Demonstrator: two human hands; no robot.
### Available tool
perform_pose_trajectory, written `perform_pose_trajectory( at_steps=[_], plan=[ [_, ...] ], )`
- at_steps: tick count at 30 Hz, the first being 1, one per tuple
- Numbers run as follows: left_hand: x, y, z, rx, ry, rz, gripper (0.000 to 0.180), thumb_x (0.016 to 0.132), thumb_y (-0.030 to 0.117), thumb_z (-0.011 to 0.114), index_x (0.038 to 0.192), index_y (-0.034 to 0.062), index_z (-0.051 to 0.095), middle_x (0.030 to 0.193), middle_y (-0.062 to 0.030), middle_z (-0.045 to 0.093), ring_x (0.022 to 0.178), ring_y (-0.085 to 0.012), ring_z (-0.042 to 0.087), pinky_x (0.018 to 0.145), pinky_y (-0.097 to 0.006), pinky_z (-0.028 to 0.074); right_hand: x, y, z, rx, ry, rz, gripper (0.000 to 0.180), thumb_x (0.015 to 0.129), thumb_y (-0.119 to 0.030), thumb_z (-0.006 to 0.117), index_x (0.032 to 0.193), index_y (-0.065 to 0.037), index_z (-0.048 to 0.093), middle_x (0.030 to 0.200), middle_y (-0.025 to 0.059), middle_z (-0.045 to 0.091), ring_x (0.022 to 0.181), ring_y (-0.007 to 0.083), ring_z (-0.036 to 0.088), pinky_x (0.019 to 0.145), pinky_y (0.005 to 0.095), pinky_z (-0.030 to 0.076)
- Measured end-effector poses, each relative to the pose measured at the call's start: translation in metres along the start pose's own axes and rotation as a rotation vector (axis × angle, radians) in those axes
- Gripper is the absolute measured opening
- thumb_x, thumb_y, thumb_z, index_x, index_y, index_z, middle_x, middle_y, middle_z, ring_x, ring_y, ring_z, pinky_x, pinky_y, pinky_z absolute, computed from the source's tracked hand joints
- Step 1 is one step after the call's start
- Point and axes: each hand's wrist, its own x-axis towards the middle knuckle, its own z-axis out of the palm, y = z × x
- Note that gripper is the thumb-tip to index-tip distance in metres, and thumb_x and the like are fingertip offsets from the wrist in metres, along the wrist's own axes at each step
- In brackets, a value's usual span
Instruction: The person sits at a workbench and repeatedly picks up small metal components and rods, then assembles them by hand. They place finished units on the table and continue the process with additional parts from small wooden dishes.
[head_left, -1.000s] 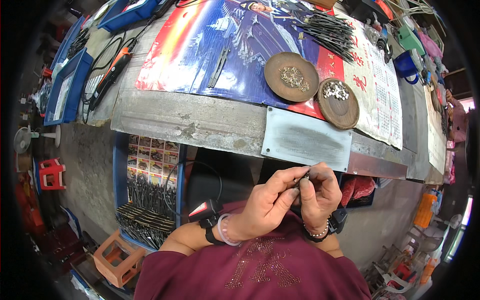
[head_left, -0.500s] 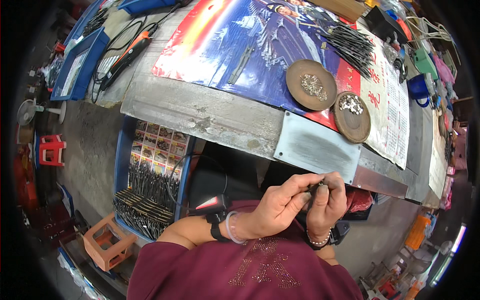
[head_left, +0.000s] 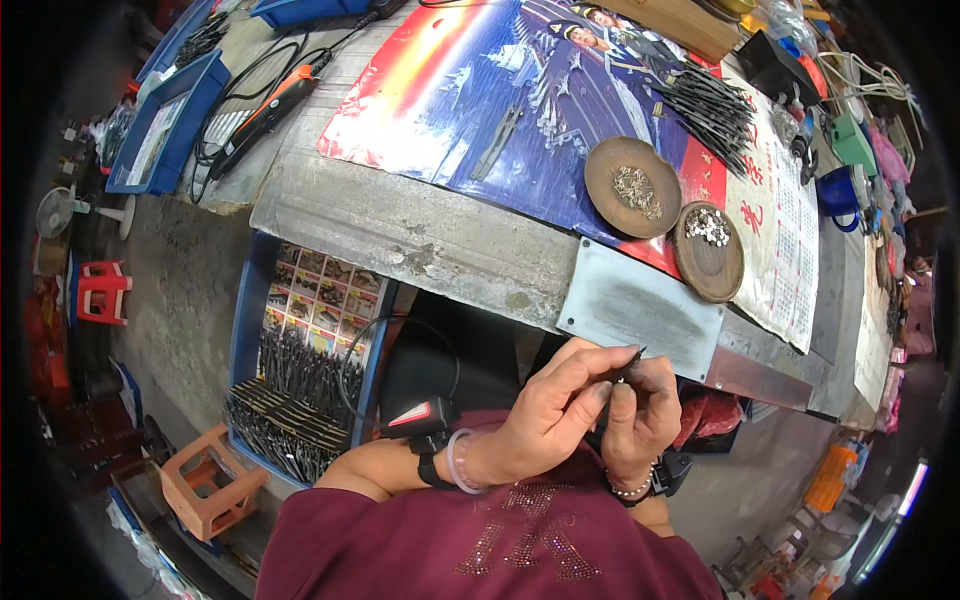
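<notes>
In front of my chest, just off the table's front edge, my two hands meet. My left hand [head_left: 545, 415] pinches with thumb and fingertips at a small dark slim piece [head_left: 636, 358], whose tip pokes up between the hands. My right hand [head_left: 645, 425] is closed around the lower part of it, thumb upright, so most of the piece is hidden. A tiny pale speck shows by the right thumb tip. Right beyond the fingers lies a light grey plate [head_left: 645, 310] with a dark smudged middle. Behind it are a round brown dish [head_left: 610, 205] of small metal bits and another brown dish [head_left: 712, 270] with silvery bits.
A bundle of thin black pieces [head_left: 705, 110] and a slim grey tool [head_left: 497, 145] lie on the poster-covered table. At the left are a black-and-orange corded tool [head_left: 265, 115] and a blue tray [head_left: 170, 125]. Below stands a blue-edged bin [head_left: 243, 335] with many dark thin pieces.
Both hands have shifted slightly left. The tip of the dark piece now shows above the fingertips, and the pale speck has come into sight. The view has tilted a little.
</notes>
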Motion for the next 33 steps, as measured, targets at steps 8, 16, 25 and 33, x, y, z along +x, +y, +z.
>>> perform_pose_trajectory(
  at_steps=[8, 16, 25, 33],
  plan=[
    [0.003, -0.007, -0.002, 0.165, 0.011, 0.103, 0.037, 0.094, -0.004, 0.04, 0.129, -0.002, 0.051, 0.105, -0.0063, 0.05, 0.081, -0.0091, 0.051, 0.072, -0.02, 0.043, -0.004, -0.005, 0.021, -0.272, 0.104, -0.033, 0.012, 0.089, -0.01, 0.057, 0.088, 0.0, 0.05, 0.076, 0.0138, 0.054, 0.062, 0.029, 0.053, 0.056, 0.0361, 0.044],
    [0.005, 0.01, -0.006, -0.043, 0.015, -0.091, 0.034, 0.095, -0.002, 0.042, 0.128, -0.0038, 0.051, 0.093, -0.0035, 0.048, 0.066, -0.0061, 0.047, 0.06, -0.019, 0.041, 0.008, -0.001, -0.005, 0.284, 0.058, 0.205, 0.026, 0.098, -0.013, 0.042, 0.087, 0.006, 0.055, 0.076, 0.0089, 0.055, 0.06, 0.0142, 0.053, 0.056, 0.0257, 0.043],
    [0.099, 0.028, -0.113, 0.376, 0.323, 0.067, 0.029, 0.091, -0.001, 0.049, 0.119, -0.006, 0.054, 0.086, -0.0022, 0.053, 0.068, -0.0065, 0.051, 0.06, -0.021, 0.042, 0.022, 0.035, -0.046, -0.044, 0.187, 0.097, 0.014, 0.094, -0.003, 0.043, 0.091, 0.004, 0.054, 0.085, 0.0104, 0.053, 0.067, 0.0155, 0.053, 0.063, 0.0269, 0.044],
    [0.178, -0.002, -0.158, 1.014, 0.402, 0.081, 0.03, 0.081, 0.003, 0.055, 0.11, -0.0021, 0.059, 0.066, -0.0134, 0.061, 0.058, -0.022, 0.06, 0.058, -0.035, 0.047, 0.024, 0.05, -0.036, -0.185, 0.258, 0.07, 0.004, 0.088, 0.002, 0.051, 0.086, 0.004, 0.053, 0.079, 0.0129, 0.055, 0.07, 0.0232, 0.053, 0.065, 0.0305, 0.045]
  ],
)
